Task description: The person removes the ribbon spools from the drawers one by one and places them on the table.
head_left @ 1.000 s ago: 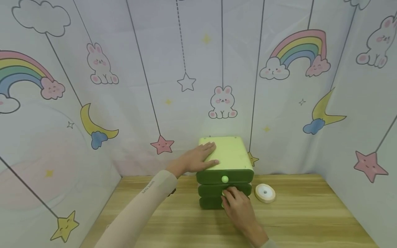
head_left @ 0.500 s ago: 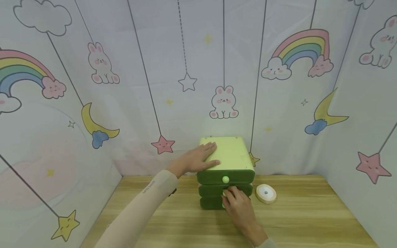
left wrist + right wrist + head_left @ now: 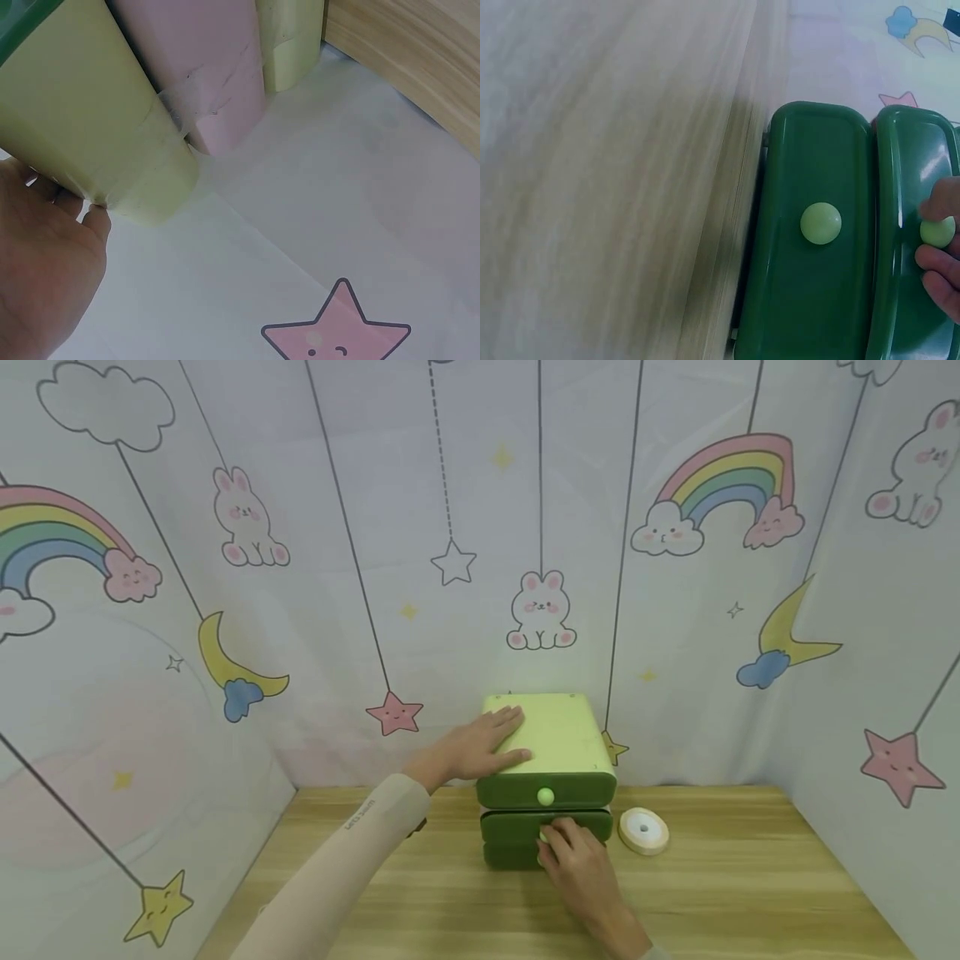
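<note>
A small drawer cabinet with a pale yellow-green top and three dark green drawer fronts stands against the back wall. My left hand lies flat on its top, fingers straight; the left wrist view shows it along the cabinet's edge, with yellow and pink side panels beyond. With my right hand I pinch the round light green knob of the middle drawer. That drawer sits slightly forward of the one above. The bottom drawer shows its own knob in the right wrist view.
A roll of ribbon or tape lies on the wooden table just right of the cabinet. Cloth walls printed with rabbits, stars and rainbows enclose the table at the back and both sides.
The middle drawer has come forward a little, with a dark gap now above its front. My right hand has moved slightly toward me with the knob; my left hand stays put.
</note>
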Motion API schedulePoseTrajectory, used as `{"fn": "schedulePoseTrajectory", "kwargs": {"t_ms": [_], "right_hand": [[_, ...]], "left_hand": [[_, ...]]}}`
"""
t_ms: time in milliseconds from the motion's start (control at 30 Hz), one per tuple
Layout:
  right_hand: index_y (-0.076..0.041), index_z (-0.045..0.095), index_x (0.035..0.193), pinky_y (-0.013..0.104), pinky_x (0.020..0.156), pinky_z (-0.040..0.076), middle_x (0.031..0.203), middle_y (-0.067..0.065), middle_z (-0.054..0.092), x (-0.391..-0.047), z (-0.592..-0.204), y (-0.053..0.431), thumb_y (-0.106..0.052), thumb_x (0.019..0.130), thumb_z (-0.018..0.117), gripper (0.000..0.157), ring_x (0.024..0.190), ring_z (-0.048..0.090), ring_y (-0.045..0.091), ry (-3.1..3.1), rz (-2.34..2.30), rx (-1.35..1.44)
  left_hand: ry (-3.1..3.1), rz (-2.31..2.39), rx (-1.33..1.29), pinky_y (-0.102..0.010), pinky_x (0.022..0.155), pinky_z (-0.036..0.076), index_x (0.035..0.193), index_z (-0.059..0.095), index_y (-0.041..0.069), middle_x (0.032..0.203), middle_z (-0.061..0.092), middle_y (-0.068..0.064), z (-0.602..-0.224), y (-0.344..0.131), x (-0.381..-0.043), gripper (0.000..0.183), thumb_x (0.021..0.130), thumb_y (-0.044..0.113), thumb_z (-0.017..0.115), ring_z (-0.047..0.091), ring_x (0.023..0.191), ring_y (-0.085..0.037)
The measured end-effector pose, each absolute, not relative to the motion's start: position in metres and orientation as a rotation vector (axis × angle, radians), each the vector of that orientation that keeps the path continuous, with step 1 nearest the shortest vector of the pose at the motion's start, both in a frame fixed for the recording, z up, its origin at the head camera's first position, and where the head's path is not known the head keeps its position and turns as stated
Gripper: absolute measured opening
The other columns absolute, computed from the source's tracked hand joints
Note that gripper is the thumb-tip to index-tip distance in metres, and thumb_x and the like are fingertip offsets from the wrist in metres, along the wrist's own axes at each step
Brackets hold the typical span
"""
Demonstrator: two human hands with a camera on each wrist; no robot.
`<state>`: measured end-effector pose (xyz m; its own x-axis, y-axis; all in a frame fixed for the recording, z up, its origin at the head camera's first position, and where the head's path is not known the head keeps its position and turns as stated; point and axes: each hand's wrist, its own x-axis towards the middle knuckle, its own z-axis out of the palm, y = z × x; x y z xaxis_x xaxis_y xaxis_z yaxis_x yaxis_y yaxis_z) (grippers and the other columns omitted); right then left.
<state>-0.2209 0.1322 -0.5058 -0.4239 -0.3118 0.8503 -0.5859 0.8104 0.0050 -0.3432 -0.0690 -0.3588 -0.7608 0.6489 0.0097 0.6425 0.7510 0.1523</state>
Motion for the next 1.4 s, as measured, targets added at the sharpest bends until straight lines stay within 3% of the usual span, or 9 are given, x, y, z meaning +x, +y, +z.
{"fn": "schedulePoseTrajectory", "kwargs": {"t_ms": [267, 433, 600, 967, 1400], "right_hand": [[-0.003, 0.075, 0.088, 0.017, 0.056, 0.051, 0.086, 0.004, 0.065, -0.213, -0.504, 0.133, -0.008, 0.066, 0.087, 0.025, 0.064, 0.060, 0.010, -2.009, 0.371, 0.707], [-0.002, 0.076, 0.089, 0.018, 0.056, 0.051, 0.085, 0.005, 0.066, -0.208, -0.502, 0.134, -0.014, 0.083, 0.077, 0.013, 0.064, 0.061, 0.012, -1.973, 0.386, 0.742], [-0.002, 0.076, 0.089, 0.017, 0.056, 0.050, 0.085, 0.005, 0.066, -0.205, -0.503, 0.135, -0.024, 0.100, 0.055, 0.033, 0.064, 0.061, 0.012, -1.952, 0.389, 0.761], [-0.005, 0.076, 0.092, 0.023, 0.059, 0.052, 0.088, 0.004, 0.066, -0.192, -0.508, 0.138, -0.030, 0.103, 0.046, 0.040, 0.069, 0.062, 0.012, -2.010, 0.382, 0.761], [-0.004, 0.076, 0.091, 0.032, 0.060, 0.055, 0.087, 0.008, 0.068, -0.182, -0.503, 0.140, -0.023, 0.100, 0.053, 0.031, 0.070, 0.065, 0.019, -1.902, 0.331, 0.800]], "left_hand": [[2.902, 0.244, 1.068, -0.038, 0.128, 0.014, 0.160, 0.010, 0.020, 0.168, 0.007, 0.004, -0.362, -0.071, -0.343, 0.090, 0.092, 0.079, 0.023, 0.010, 0.156, -0.021], [2.900, 0.256, 1.069, -0.038, 0.128, 0.014, 0.160, 0.010, 0.021, 0.168, 0.007, 0.005, -0.363, -0.071, -0.343, 0.090, 0.092, 0.079, 0.023, 0.010, 0.156, -0.022], [2.902, 0.260, 1.085, -0.039, 0.128, 0.014, 0.160, 0.010, 0.020, 0.168, 0.009, 0.002, -0.362, -0.071, -0.343, 0.090, 0.092, 0.078, 0.024, 0.011, 0.156, -0.023], [2.900, 0.273, 1.084, -0.038, 0.128, 0.014, 0.160, 0.011, 0.021, 0.168, 0.008, 0.004, -0.365, -0.071, -0.344, 0.090, 0.092, 0.079, 0.024, 0.010, 0.156, -0.021], [2.901, 0.272, 1.092, -0.038, 0.128, 0.013, 0.160, 0.010, 0.020, 0.168, 0.009, 0.002, -0.361, -0.070, -0.344, 0.088, 0.094, 0.076, 0.026, 0.009, 0.156, -0.020]]}}
